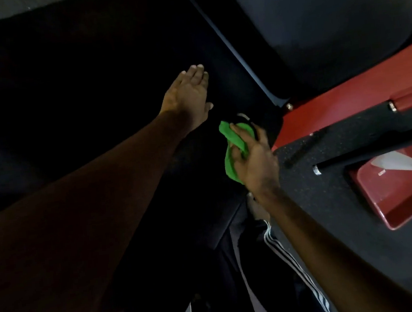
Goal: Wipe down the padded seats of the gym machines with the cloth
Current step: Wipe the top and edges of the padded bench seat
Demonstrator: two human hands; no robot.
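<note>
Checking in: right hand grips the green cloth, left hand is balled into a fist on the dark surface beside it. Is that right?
Not quite. The left hand is not a fist: the head view shows it flat, fingers straight, on the dark surface. The rest stands: the right hand grips the green cloth beside it.

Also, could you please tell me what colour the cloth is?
Bright green; the cloth is gripped in the right hand, head view.
</note>
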